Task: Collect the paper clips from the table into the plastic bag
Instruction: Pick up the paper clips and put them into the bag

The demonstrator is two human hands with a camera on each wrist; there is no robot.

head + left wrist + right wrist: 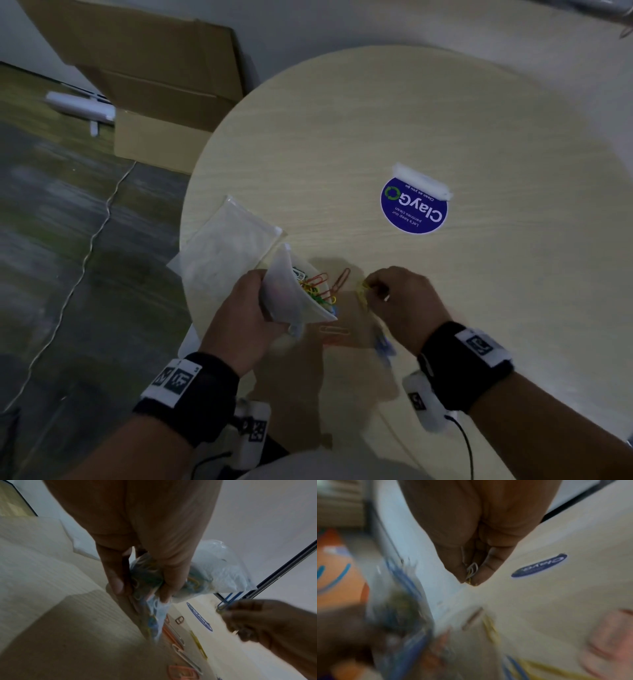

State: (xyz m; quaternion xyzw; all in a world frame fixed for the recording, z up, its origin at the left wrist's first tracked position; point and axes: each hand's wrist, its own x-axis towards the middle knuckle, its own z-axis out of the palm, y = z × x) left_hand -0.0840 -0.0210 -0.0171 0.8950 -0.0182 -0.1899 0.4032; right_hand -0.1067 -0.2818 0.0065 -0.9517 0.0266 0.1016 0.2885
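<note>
My left hand grips a clear plastic bag just above the round table, mouth facing right, with several coloured paper clips inside. The left wrist view shows the fingers bunching the bag. My right hand, just right of the bag's mouth, pinches a few clips, among them a yellow one; white and yellow clips show between thumb and fingertip. Loose clips lie on the table: brown, orange, blue.
A second flat plastic bag lies at the table's left edge. A round blue sticker sits mid-table. Cardboard boxes and a thin cable are on the floor to the left.
</note>
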